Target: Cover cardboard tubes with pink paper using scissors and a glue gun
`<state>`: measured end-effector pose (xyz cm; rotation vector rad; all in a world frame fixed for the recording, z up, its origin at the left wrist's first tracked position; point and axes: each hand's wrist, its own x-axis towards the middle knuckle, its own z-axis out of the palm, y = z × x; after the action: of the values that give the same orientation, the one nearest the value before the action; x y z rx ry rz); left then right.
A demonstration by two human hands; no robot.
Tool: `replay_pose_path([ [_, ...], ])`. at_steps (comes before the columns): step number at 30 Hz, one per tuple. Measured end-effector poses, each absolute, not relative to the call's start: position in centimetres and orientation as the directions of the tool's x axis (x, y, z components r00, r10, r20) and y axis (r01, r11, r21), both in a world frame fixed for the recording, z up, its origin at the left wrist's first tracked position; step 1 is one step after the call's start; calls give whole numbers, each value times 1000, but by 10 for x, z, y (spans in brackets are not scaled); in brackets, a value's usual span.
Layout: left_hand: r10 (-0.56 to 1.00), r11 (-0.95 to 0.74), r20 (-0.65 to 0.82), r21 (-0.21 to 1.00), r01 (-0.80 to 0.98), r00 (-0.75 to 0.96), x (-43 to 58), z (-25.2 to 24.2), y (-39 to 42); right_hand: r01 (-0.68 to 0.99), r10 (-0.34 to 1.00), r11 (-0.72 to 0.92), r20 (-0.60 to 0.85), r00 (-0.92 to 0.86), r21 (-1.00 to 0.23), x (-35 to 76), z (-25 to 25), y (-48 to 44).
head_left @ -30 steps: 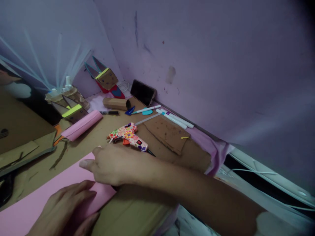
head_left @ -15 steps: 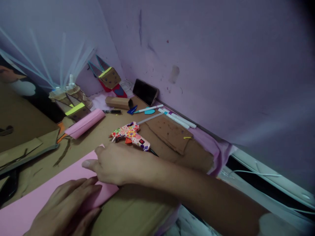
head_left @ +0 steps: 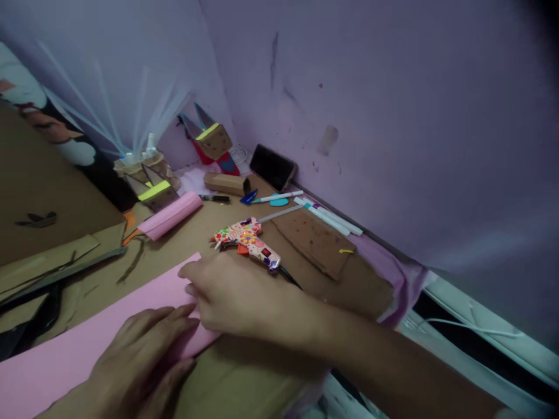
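A long sheet of pink paper [head_left: 82, 349] lies across the cardboard at the lower left, its near edge bent up or folded. My left hand [head_left: 140, 355] grips that near edge, fingers laid over the paper and thumb on the side closer to me. At the paper's right end my right hand [head_left: 238, 294] presses down with curled fingers, its index finger and thumb on the sheet. Just beyond my right hand rests a flower-patterned glue gun [head_left: 247, 235] with a clear glue stick in its back. What lies beneath my palms is hidden.
Beyond are a pink paper roll [head_left: 172, 215], a cardboard tube [head_left: 227, 183], several markers [head_left: 329, 216], a phone [head_left: 273, 167] against the wall and a cardboard piece [head_left: 314, 241]. Cardboard figures [head_left: 213, 142] and a holder with glue sticks [head_left: 144, 169] stand at the back left. A cardboard box [head_left: 52, 192] is at left.
The view has shifted, so everything sits farther right. My right thumb has drawn in closer to the index finger on the paper. My left hand stays on the sheet.
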<state>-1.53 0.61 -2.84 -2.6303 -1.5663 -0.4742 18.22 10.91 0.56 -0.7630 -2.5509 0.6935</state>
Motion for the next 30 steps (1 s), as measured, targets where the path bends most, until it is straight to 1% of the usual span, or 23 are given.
replay_pose_path([
  [1, 847, -496, 285, 119, 860, 449, -12, -25, 8, 378, 602, 727, 265, -753, -573, 187, 7, 102],
  [2, 845, -501, 291, 139, 854, 448, -9, -21, 9, 325, 585, 724, 293, -756, -608, 192, 8, 95],
  [3, 851, -495, 291, 170, 852, 437, -6, -17, 10, 267, 564, 706, 293, -772, -655, 196, 7, 87],
  [4, 870, -476, 244, 197, 857, 428, -3, -14, 11, 240, 554, 674, 263, -790, -699, 199, 6, 81],
  [6, 890, -453, 183, 242, 858, 418, 2, -11, 10, 238, 547, 634, 210, -811, -736, 202, -1, 72],
  [8, 898, -436, 192, 264, 860, 396, 3, -11, 7, 260, 561, 622, 189, -806, -739, 199, -9, 67],
  [11, 904, -421, 209, 281, 862, 374, -1, -14, 0, 338, 578, 647, 150, -802, -683, 188, -18, 65],
  [14, 924, -378, 188, 342, 860, 332, -14, -9, -6, 404, 575, 705, 138, -806, -583, 179, -21, 67],
  [16, 939, -325, 242, 381, 865, 246, -29, -2, -11, 389, 547, 747, 166, -821, -539, 176, -21, 67],
  [20, 909, -176, 416, 430, 885, -22, -55, 6, -23, 348, 488, 809, 210, -847, -475, 175, -23, 68],
  [22, 894, -133, 437, 464, 876, -96, -59, 4, -30, 359, 481, 833, 231, -846, -421, 174, -26, 67],
  [24, 904, -173, 425, 464, 869, -47, -54, 1, -34, 379, 486, 847, 251, -837, -373, 173, -28, 67],
  [27, 922, -284, 366, 418, 863, 126, -40, -4, -37, 390, 486, 854, 260, -834, -344, 170, -29, 67],
  [30, 947, -278, 270, 408, 870, 176, -29, -7, -35, 363, 458, 861, 236, -857, -355, 169, -25, 70],
])
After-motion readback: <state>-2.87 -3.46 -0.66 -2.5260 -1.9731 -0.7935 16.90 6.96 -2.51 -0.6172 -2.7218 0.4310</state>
